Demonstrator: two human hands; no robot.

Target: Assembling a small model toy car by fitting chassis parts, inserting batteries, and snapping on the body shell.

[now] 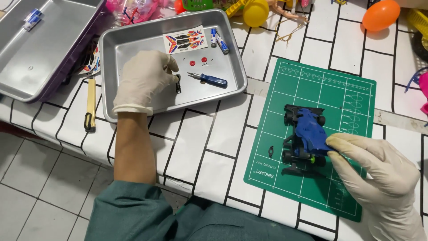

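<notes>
L hand (145, 80) picks black part (178, 83) frm tray (133, 109); R hand (379, 178) grips toy car (307, 134).

Blue toy car (307, 134) upright on mat; small black part (178, 83) in tray.

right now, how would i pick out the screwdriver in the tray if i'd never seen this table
Find the silver metal tray at the upper middle of the table, left of the green cutting mat. Inside it, just right of the gloved left hand, lies the small screwdriver. It is the only tool there with a stubby blue handle and thin metal shaft; the blue battery nearby has no shaft.
</notes>
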